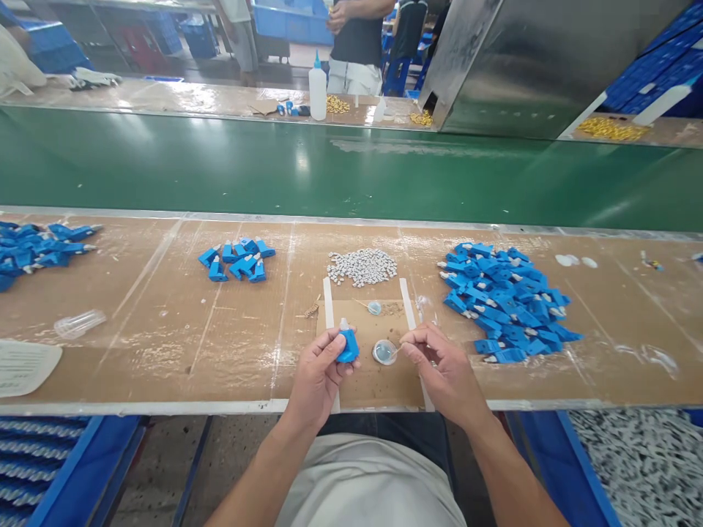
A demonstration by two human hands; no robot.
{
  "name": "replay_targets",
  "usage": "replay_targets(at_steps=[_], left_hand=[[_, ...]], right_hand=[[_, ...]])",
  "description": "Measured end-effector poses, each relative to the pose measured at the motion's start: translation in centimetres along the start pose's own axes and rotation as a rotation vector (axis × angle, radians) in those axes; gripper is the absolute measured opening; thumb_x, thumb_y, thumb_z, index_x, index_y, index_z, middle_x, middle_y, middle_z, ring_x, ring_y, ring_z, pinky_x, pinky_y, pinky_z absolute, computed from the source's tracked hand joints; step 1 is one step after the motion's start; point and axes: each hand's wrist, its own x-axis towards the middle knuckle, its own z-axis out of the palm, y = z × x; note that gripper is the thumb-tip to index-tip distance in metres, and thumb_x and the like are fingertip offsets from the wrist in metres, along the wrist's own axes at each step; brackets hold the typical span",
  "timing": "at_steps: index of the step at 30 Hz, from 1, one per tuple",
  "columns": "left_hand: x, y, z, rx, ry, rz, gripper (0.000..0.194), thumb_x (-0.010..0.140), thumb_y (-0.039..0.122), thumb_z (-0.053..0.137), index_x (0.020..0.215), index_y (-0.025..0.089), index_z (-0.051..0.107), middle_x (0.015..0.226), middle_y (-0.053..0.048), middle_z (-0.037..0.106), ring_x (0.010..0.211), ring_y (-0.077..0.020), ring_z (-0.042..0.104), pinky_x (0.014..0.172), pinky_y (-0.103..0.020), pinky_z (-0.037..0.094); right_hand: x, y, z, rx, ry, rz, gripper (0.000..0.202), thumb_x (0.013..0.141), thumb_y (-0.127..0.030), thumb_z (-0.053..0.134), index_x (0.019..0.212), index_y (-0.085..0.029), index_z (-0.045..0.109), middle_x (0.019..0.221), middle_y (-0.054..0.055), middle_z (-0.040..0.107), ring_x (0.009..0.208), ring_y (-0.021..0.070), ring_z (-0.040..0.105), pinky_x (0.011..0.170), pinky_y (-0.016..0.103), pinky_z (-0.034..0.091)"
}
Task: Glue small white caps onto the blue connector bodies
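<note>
My left hand (321,373) holds a blue plastic piece (348,347) with a pale tip pointing up, pinched between thumb and fingers. The thumb and fingers of my right hand (439,366) are closed on a thin stick (398,350), whose end reaches the small round dish (384,352) of clear material. Behind that dish lies a smaller round dish (374,308) with another thin stick across its edge. A heap of small grey-white parts (362,267) sits farther back. To the right is a large pile of blue pieces (505,300); a smaller group of blue pieces (237,259) lies left.
A cardboard-covered table (242,366) fronts a green conveyor belt (247,165). More blue pieces (38,249) lie far left, near a clear plastic item (80,323). Across the belt stand a white bottle (317,91) and a person (359,44). Crates flank my lap.
</note>
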Motion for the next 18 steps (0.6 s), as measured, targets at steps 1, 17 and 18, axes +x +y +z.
replay_targets(at_steps=[1, 17, 18], left_hand=[[-0.1, 0.0, 0.1, 0.005, -0.005, -0.005, 0.029, 0.086, 0.032, 0.072, 0.105, 0.011, 0.071, 0.08, -0.003, 0.063, 0.065, -0.0086, 0.063, 0.054, -0.014, 0.047], [-1.3, 0.4, 3.5, -0.031, -0.157, -0.148, 0.03, 0.089, 0.037, 0.068, 0.099, 0.009, 0.07, 0.078, -0.005, 0.066, 0.06, -0.0079, 0.062, 0.054, -0.014, 0.048], [-1.3, 0.4, 3.5, -0.034, -0.155, -0.15, 0.03, 0.088, 0.038, 0.068, 0.096, 0.009, 0.07, 0.076, -0.005, 0.065, 0.059, -0.0081, 0.062, 0.054, -0.014, 0.048]], right_hand=[[0.0, 0.0, -0.1, 0.02, 0.02, 0.015, 0.018, 0.099, -0.033, 0.056, 0.088, -0.021, 0.065, 0.084, 0.001, 0.058, 0.075, 0.0166, 0.053, 0.067, 0.029, 0.04], [0.3, -5.9, -0.1, 0.33, 0.231, -0.144, 0.005, 0.097, -0.022, 0.061, 0.094, -0.021, 0.064, 0.086, 0.002, 0.061, 0.07, 0.014, 0.056, 0.064, 0.029, 0.046], [0.3, -6.2, 0.0, 0.302, 0.237, -0.176, 0.006, 0.097, -0.02, 0.06, 0.094, -0.022, 0.064, 0.086, 0.002, 0.061, 0.072, 0.0146, 0.057, 0.065, 0.029, 0.046]])
